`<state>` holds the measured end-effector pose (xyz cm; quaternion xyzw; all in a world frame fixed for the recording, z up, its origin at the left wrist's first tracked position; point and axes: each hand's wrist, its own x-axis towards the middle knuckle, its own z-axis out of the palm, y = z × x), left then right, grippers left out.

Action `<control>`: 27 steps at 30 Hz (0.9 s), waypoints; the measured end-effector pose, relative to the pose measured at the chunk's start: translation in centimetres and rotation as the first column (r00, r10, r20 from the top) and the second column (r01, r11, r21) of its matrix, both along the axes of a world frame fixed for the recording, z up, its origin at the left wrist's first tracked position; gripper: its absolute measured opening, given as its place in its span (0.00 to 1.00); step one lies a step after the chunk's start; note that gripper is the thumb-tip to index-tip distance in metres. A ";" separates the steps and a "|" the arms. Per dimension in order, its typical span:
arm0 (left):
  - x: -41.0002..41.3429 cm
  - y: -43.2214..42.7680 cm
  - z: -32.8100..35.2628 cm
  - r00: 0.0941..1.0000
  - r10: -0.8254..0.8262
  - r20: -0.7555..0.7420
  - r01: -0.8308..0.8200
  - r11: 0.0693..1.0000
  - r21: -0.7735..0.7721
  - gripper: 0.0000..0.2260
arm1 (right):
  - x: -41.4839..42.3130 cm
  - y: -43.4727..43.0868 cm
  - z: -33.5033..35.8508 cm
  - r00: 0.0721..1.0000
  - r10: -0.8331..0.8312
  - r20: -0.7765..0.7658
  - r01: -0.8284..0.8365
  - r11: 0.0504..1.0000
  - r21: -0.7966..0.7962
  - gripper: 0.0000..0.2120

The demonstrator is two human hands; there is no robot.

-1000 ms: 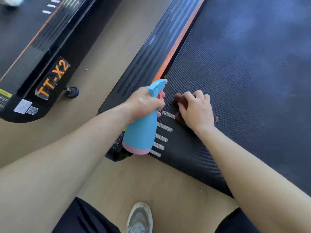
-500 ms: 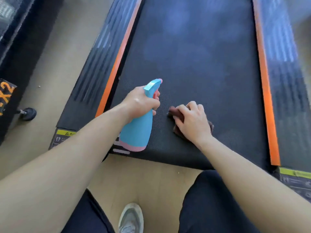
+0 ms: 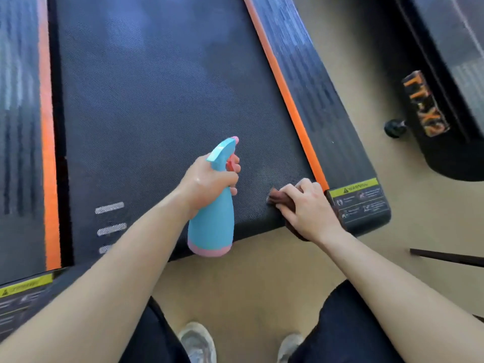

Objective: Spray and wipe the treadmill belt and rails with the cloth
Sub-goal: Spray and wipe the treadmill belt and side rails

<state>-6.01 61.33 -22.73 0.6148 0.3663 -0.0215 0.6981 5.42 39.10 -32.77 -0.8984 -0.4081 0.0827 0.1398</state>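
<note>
The black treadmill belt (image 3: 162,100) fills the upper middle, flanked by a left rail (image 3: 21,127) and a right rail (image 3: 322,100), each edged with an orange strip. My left hand (image 3: 209,179) grips a blue spray bottle (image 3: 212,221) with a pink base, held upright over the belt's near end, nozzle pointing away. My right hand (image 3: 306,208) presses a dark brown cloth (image 3: 275,198) flat on the belt's near right corner, next to the orange strip. Most of the cloth is hidden under the hand.
A second black treadmill (image 3: 445,106) with orange lettering and a small wheel (image 3: 395,128) stands to the right across a strip of tan floor (image 3: 366,61). Yellow warning labels (image 3: 353,189) mark the rail ends. My shoes (image 3: 197,341) and dark trousers are at the bottom.
My right hand slid the cloth across the belt's near end from the left side to the right corner. The view swung right; the bottle stays in my left hand.
</note>
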 end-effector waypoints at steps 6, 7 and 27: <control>-3.6 -3.7 -1.1 0.992 0.007 -0.124 -0.013 0.999 -0.044 0.25 | -4.3 1.0 -1.2 0.951 -0.294 0.095 0.282 0.952 0.122 0.15; -3.5 -3.5 -1.2 0.989 -0.019 -0.144 0.016 1.000 -0.024 0.25 | -3.2 1.9 -1.4 0.947 -0.288 0.140 0.271 0.954 0.131 0.13; -0.3 1.5 -2.2 0.978 -0.186 -0.094 0.191 0.980 0.049 0.27 | 6.4 13.2 -2.2 0.935 -0.253 0.249 0.213 0.961 0.175 0.14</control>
